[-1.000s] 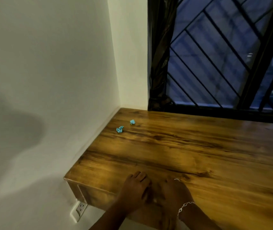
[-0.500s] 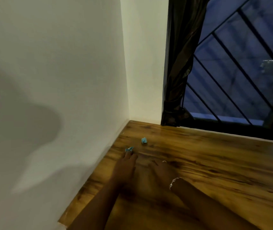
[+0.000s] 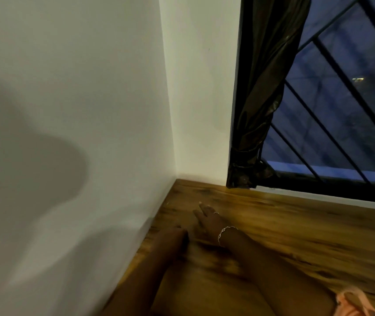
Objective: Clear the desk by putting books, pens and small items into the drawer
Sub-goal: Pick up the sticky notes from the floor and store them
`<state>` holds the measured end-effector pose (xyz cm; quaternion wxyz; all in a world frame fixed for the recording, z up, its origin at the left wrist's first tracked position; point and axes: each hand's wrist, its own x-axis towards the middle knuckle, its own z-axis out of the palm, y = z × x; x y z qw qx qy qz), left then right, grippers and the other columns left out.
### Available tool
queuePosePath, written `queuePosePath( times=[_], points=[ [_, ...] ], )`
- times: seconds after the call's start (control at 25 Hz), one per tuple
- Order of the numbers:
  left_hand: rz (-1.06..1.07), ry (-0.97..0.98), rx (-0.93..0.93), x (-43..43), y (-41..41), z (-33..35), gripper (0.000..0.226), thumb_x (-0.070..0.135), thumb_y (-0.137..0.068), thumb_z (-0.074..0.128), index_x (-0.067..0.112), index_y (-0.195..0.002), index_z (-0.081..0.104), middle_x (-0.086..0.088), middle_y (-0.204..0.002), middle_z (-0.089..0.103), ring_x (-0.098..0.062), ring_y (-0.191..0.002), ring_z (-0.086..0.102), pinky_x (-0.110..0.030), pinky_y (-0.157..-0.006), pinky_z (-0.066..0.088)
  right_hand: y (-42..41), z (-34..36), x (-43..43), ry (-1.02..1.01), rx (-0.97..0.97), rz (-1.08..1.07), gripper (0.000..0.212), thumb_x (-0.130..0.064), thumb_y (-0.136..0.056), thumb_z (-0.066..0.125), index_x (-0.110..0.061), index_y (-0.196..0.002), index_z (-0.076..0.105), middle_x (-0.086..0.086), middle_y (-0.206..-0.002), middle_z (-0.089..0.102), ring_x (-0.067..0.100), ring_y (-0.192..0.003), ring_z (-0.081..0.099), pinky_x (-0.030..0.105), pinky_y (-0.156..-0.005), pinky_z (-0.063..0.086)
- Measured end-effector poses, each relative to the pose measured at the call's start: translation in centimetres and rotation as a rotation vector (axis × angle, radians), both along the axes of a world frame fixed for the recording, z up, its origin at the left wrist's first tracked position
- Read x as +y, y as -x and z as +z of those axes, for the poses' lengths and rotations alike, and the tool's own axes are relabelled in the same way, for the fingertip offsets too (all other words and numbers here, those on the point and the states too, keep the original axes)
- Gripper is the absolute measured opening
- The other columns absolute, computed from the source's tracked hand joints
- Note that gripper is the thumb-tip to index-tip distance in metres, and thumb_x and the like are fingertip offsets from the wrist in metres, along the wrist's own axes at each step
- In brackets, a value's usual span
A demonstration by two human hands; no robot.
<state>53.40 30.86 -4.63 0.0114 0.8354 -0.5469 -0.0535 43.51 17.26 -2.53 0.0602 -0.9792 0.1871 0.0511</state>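
Wooden table [image 3: 296, 236] runs into the corner where the white wall [image 3: 90, 110] meets the curtain [image 3: 261, 110] and the barred window [image 3: 341, 99], and both hands are down on it close to that corner. The right hand [image 3: 204, 221], with a ring [image 3: 216, 212] and a bracelet [image 3: 224, 231] at the wrist, lies flat with its fingers [image 3: 201, 207] straight and pointed at the corner. It is spread open on the top and grips nothing that shows. The left hand [image 3: 172, 238] sits just beside it, nearer the wall, its knuckles bunched. The blur (and the dim light) hide whether it pinches something, so I cannot tell if it is closed on anything. No book, pen or small item shows on the bare wood; if one is there, it is under or inside the hands. The drawer is out of view.

By my reading, the step in hand is gathering small bits from the far corner, late in the task, since the visible top carries nothing else. The next move would call for closing the fingers round whatever lies beneath them and lifting it without knocking it against the wall. Both arms would then draw back toward the near edge, where the drawer presumably is, and let go inside it.
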Motion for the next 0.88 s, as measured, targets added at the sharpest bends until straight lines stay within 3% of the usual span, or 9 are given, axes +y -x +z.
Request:
queuePosePath(
  times=[0.12,0.24,0.36,0.44,0.52,0.56,0.68,0.76,0.88],
  points=[
    [0.021,0.045,-0.054,0.0,1.0,-0.2,0.033,0.032,-0.087,0.058,0.01,-0.111,0.06,-0.009,-0.118,0.058,-0.026,-0.107,0.056,-0.033,-0.085,0.042,-0.6,-0.8,0.2,-0.028,0.055,0.015,0.045,-0.02,-0.095,0.043,-0.012,-0.138,0.036,0.013,-0.156,0.011,0.035,-0.14,0.022,0.042,-0.111,0.028],
    [0.036,0.136,-0.097,0.3,1.5,-0.1,0.031,0.034,-0.087,0.051,0.008,-0.101,0.062,-0.008,-0.107,0.062,-0.023,-0.097,0.059,-0.028,-0.073,0.042,0.2,-0.6,0.9,-0.017,0.036,-0.01,0.03,-0.016,-0.094,0.045,-0.003,-0.12,0.053,0.018,-0.138,0.041,0.034,-0.123,0.046,0.037,-0.098,0.039],
    [0.042,0.294,-0.052,1.4,3.0,0.4,0.017,0.022,-0.067,0.06,0.01,-0.055,0.058,-0.003,-0.057,0.059,-0.014,-0.048,0.058,-0.013,-0.039,0.02,2.2,0.0,2.0,0.032,-0.007,-0.006,0.026,-0.01,-0.091,0.047,-0.002,-0.114,0.059,0.017,-0.125,0.052,0.033,-0.116,0.051,0.036,-0.093,0.041],
    [0.061,0.368,-0.073,2.3,3.6,-0.6,0.02,0.024,-0.061,0.053,0.02,-0.042,0.05,-0.001,-0.041,0.049,-0.006,-0.032,0.047,-0.013,-0.032,0.008,3.9,0.5,2.8,0.028,-0.058,-0.017,0.026,-0.01,-0.09,0.049,-0.006,-0.114,0.058,0.016,-0.123,0.054,0.032,-0.116,0.051,0.036,-0.093,0.041],
    [0.106,0.396,-0.07,3.8,5.5,-0.9,0.023,0.028,-0.061,0.043,0.022,-0.044,0.056,0.003,-0.043,0.053,-0.008,-0.034,0.052,-0.008,-0.033,0.015,6.2,0.9,3.8,-0.022,-0.119,-0.038,0.031,-0.015,-0.09,0.05,-0.012,-0.12,0.056,0.015,-0.124,0.054,0.031,-0.117,0.051,0.036,-0.094,0.041],
    [0.121,0.424,-0.026,4.8,6.9,-0.1,0.025,0.027,-0.061,0.042,0.02,-0.048,0.062,0.003,-0.047,0.058,-0.012,-0.038,0.056,-0.014,-0.033,0.028,7.4,1.0,4.6,-0.047,-0.163,-0.056,0.034,-0.016,-0.09,0.049,-0.015,-0.124,0.054,0.013,-0.126,0.054,0.031,-0.119,0.051,0.035,-0.095,0.041],
    [0.21,0.512,0.139,8.4,11.4,1.6,0.022,0.006,-0.063,0.054,0.009,-0.07,0.075,-0.009,-0.071,0.071,-0.024,-0.061,0.068,-0.024,-0.052,0.051,11.4,1.8,8.0,-0.133,-0.281,-0.086,0.036,-0.011,-0.091,0.046,-0.015,-0.126,0.053,0.011,-0.129,0.054,0.028,-0.122,0.048,0.032,-0.096,0.039],
    [0.29,0.536,0.167,11.3,14.7,2.2,0.024,-0.004,-0.076,0.056,0.005,-0.088,0.075,-0.013,-0.091,0.072,-0.03,-0.081,0.069,-0.031,-0.069,0.054,13.9,2.0,10.7,-0.214,-0.341,-0.078,0.031,-0.012,-0.089,0.051,-0.015,-0.118,0.059,0.009,-0.124,0.058,0.026,-0.118,0.051,0.03,-0.094,0.04],
    [0.331,0.556,0.158,16.5,19.7,2.9,0.024,-0.005,-0.079,0.063,0.006,-0.099,0.073,-0.013,-0.1,0.072,-0.03,-0.089,0.067,-0.03,-0.076,0.051,17.2,2.4,15.4,-0.328,-0.407,-0.019,0.027,-0.012,-0.084,0.056,-0.012,-0.111,0.064,0.013,-0.117,0.063,0.03,-0.111,0.056,0.035,-0.092,0.044]
  ],
)
